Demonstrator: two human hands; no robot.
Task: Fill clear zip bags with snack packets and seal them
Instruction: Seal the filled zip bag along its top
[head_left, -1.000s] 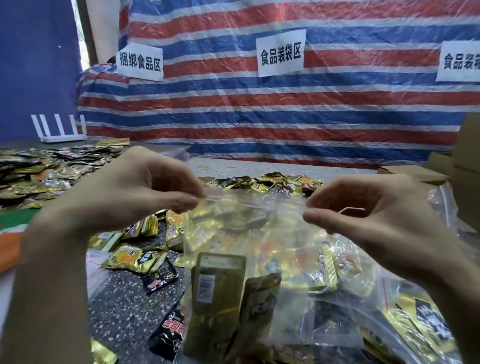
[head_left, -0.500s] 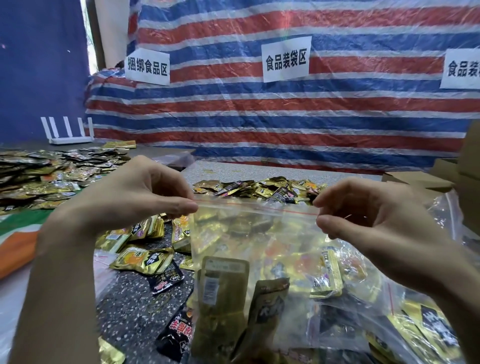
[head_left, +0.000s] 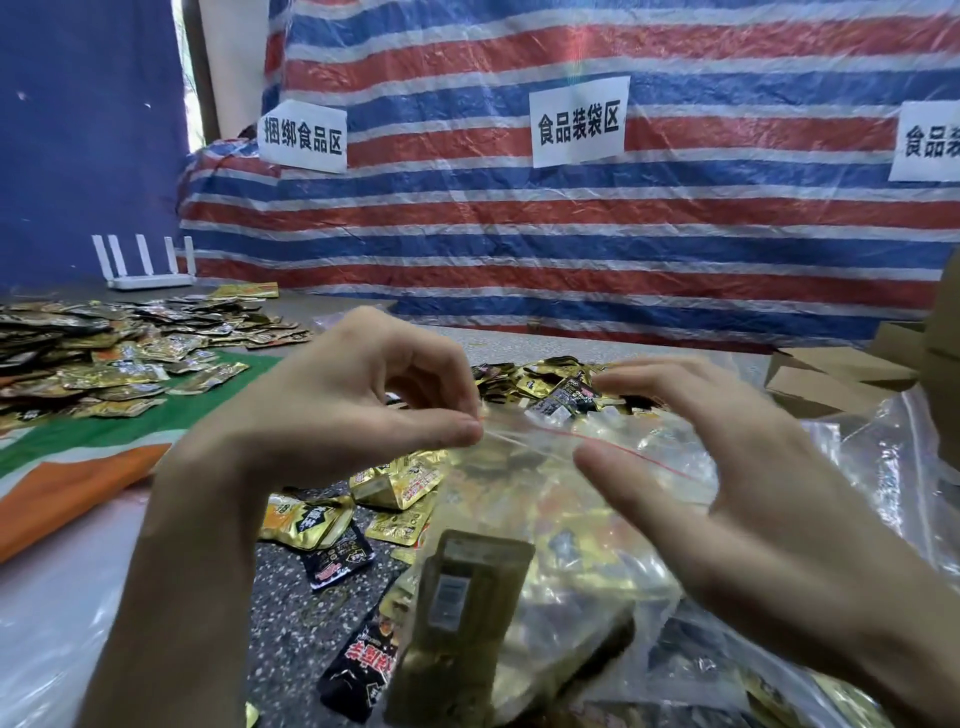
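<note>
The bag (head_left: 550, 525) of packets (head_left: 467, 597) sags over the worktop (head_left: 291, 629): limp, slick film (bottom-heavy, I judge), best taken by the stiffer zip (head_left: 628, 453) along its top. My left hand (head_left: 332, 410) pinches the bag's top left corner. My right hand (head_left: 727, 467), which pinched the zip's other end a moment ago, now hovers spread and loose above the bag.

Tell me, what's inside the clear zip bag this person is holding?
Gold snack packets fill the clear zip bag; one olive-gold packet with a barcode label stands at its front. The right hand covers part of the contents, so their number cannot be told.
</note>
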